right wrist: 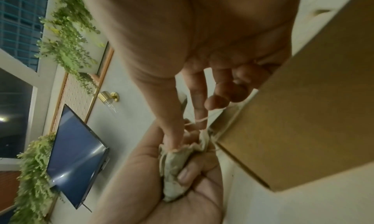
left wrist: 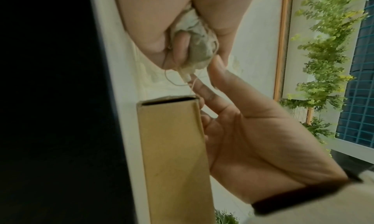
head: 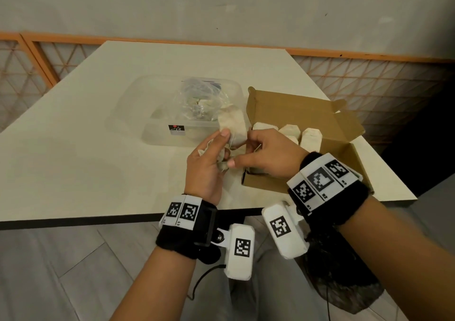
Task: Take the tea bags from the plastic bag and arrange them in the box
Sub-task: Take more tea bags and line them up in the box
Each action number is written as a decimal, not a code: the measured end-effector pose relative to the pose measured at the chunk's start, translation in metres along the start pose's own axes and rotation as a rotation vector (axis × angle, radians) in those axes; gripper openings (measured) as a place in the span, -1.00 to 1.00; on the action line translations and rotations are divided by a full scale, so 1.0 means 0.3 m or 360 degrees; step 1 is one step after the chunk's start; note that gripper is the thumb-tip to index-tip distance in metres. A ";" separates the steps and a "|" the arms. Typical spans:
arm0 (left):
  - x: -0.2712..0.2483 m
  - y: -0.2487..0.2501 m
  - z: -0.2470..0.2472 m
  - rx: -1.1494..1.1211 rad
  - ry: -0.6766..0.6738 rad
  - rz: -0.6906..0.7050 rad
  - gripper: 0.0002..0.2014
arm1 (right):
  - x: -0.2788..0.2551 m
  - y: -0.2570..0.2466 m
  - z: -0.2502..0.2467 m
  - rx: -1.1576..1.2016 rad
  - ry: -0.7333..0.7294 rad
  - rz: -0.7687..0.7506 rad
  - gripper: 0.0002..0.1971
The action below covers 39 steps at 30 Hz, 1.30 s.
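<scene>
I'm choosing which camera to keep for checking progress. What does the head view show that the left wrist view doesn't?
Only the head view shows the plastic bag in its clear tub and the tea bags standing in the open cardboard box. Only the left wrist view shows the thread. Both show the left hand gripping a crumpled tea bag and the right hand beside it.

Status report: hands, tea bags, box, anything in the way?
Left hand grips crumpled tea bag; right hand pinches its string. Cardboard box open, bags inside. Strings tangled.

We see a home living room: wall-mounted TV (right wrist: 74,157) lower left, brass wall lamp (right wrist: 108,97), hanging greenery (right wrist: 68,40) upper left.
</scene>
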<state>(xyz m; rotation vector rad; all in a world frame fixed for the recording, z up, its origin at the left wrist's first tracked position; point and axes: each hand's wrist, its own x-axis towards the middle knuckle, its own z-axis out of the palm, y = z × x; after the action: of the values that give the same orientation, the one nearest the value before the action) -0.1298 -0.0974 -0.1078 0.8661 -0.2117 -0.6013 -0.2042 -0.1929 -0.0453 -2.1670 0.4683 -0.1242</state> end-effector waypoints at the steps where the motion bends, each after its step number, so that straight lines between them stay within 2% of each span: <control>1: -0.002 0.000 0.000 0.0008 -0.0019 -0.0011 -0.60 | 0.005 0.000 0.006 0.0031 0.0038 -0.0010 -0.79; 4: -0.004 -0.003 0.003 0.0035 0.0046 0.0029 -0.53 | 0.016 -0.001 0.006 0.0161 0.0134 0.0010 -0.93; 5: -0.002 -0.005 0.002 0.0043 0.0073 0.0050 -0.56 | 0.015 0.000 -0.002 0.0135 0.0145 0.0020 -0.88; 6: 0.000 -0.007 0.000 0.0056 0.0085 0.0065 -0.62 | 0.012 0.002 -0.015 0.0101 0.0136 0.0039 -0.84; 9: 0.002 -0.010 -0.001 0.0116 0.0126 0.0098 -0.87 | -0.005 0.005 -0.075 0.0127 0.0139 0.0055 -0.89; 11: 0.006 -0.013 0.000 0.0156 0.0125 0.0113 -0.91 | -0.001 0.014 -0.126 0.0294 0.0336 0.0099 -0.90; 14: 0.013 -0.024 -0.002 0.0233 0.0103 0.0138 -0.81 | 0.025 0.028 -0.190 0.0612 0.0784 0.0140 -0.89; 16: 0.016 -0.032 -0.004 0.0274 0.0088 0.0150 -0.81 | 0.033 0.031 -0.203 0.0484 0.0895 0.0157 -0.88; 18: 0.014 -0.032 -0.002 0.0294 0.0077 0.0159 -0.87 | 0.027 0.030 -0.189 0.0363 0.0872 0.0107 -0.71; 22: 0.009 -0.032 0.004 0.0401 0.0068 0.0196 -0.96 | 0.003 0.004 -0.127 0.0145 0.0577 -0.0110 -0.61; 25: 0.002 -0.031 0.006 0.0475 0.0038 0.0251 -0.95 | 0.019 -0.006 -0.110 0.0009 0.0444 -0.0238 -0.70; 28: -0.003 -0.027 0.008 0.0468 0.0028 0.0261 -0.94 | 0.040 -0.016 -0.109 -0.0037 0.0422 -0.0323 -0.82; 31: -0.005 -0.026 0.012 0.0422 0.0012 0.0234 -0.93 | 0.054 -0.021 -0.113 -0.0055 0.0448 -0.0322 -0.86; 39: -0.014 -0.015 0.018 0.0377 0.0042 0.0199 -0.94 | 0.075 -0.022 -0.099 0.0238 0.0520 -0.0377 -0.90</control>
<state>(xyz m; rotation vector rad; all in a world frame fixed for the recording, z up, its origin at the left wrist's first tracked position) -0.1372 -0.1006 -0.1075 1.0803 -0.3152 -0.4533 -0.1890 -0.2203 -0.0241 -2.0535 0.3694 -0.6317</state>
